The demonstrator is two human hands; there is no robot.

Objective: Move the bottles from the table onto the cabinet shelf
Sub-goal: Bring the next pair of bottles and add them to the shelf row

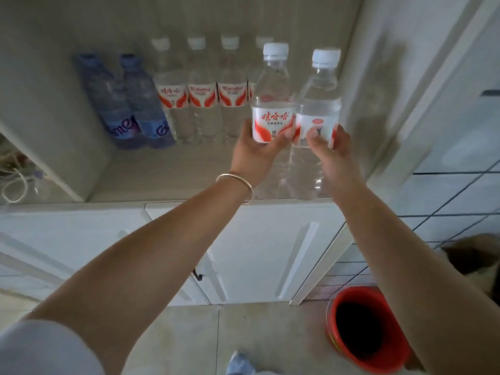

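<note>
Up on the cabinet shelf [162, 171] my left hand [254, 150] and right hand [331, 150] each wrap round a full, heavy, slippery bottle [272, 104], best held at its label.

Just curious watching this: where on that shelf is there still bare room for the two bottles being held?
Bare shelf lies in front of the back row, left of the left hand, and before the two blue bottles. The back wall is crowded with bottles.
</note>
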